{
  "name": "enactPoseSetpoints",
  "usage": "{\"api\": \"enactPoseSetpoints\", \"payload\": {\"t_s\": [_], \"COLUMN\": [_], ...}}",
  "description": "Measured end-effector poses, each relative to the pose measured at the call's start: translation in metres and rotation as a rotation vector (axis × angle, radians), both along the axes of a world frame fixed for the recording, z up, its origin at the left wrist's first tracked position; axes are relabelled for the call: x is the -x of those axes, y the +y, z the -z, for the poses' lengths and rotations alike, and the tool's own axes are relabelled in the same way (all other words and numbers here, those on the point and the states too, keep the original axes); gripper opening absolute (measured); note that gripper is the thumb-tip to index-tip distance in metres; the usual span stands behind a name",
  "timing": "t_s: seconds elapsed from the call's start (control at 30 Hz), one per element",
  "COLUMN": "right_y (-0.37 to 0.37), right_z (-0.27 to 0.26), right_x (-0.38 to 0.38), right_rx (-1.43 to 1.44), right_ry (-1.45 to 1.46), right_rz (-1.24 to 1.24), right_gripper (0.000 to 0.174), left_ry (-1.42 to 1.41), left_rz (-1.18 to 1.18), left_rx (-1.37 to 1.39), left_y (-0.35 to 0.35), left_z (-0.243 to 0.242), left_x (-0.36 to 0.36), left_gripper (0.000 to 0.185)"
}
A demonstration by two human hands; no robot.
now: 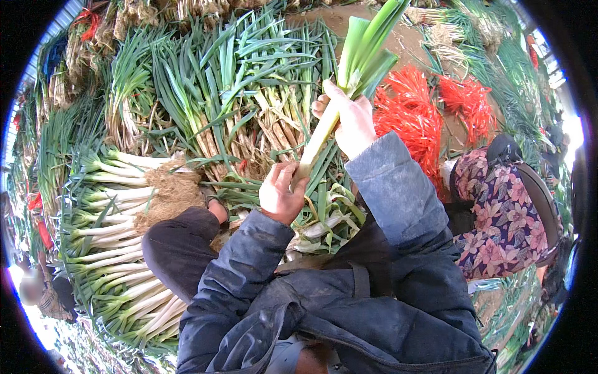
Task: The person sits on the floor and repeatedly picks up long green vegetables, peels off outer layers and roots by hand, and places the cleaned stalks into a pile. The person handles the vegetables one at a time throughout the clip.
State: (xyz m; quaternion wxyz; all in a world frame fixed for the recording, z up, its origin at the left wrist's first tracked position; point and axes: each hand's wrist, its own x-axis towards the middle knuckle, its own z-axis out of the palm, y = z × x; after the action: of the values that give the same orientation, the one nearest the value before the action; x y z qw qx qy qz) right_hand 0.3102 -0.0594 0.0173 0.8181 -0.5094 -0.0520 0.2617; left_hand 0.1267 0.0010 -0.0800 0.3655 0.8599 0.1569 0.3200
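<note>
One thick green onion (320,140) is held between both hands, slanting up and to the right, with its broad green leaves fanning out at the top. My left hand (281,194) grips the white stem at its lower end and hides the root. Higher up, my right hand (351,122) closes around the stem just below the leaves. Under the hands, stripped leaves and pale skins (334,219) lie heaped between my legs. Beyond them lies a row of earthy, untrimmed green onions (275,121), leaves pointing away from me.
Clean white-stemmed green onions (117,255) lie in a curved row beside my bent knee (180,248), roots (168,191) towards me. Red plastic strips (409,117) are piled at right. A person in floral clothing (507,210) is close on the right; another person (58,299) is far left.
</note>
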Motion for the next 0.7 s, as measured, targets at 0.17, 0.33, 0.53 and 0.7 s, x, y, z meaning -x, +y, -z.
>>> {"api": "enactPoseSetpoints", "payload": {"t_s": [0.17, 0.33, 0.53, 0.7], "right_y": [-0.008, -0.01, -0.007, -0.006], "right_z": [0.003, 0.012, 0.015, 0.02], "right_x": [-0.001, -0.001, 0.007, 0.008], "right_rx": [0.056, 0.13, 0.249, 0.324], "right_ry": [-0.197, -0.34, -0.366, -0.379], "right_rz": [-0.13, -0.265, -0.183, -0.131], "right_gripper": [0.022, 0.025, 0.02, 0.02], "left_ry": [0.026, 0.096, 0.102, 0.204], "left_rz": [0.081, 0.179, 0.114, 0.056], "left_rx": [0.226, 0.57, 0.434, 0.509], "left_y": [0.01, 0.02, 0.016, 0.019], "left_z": [-0.006, 0.007, 0.014, 0.017], "left_x": [0.007, 0.02, 0.025, 0.026], "left_gripper": [0.032, 0.029, 0.028, 0.023]}}
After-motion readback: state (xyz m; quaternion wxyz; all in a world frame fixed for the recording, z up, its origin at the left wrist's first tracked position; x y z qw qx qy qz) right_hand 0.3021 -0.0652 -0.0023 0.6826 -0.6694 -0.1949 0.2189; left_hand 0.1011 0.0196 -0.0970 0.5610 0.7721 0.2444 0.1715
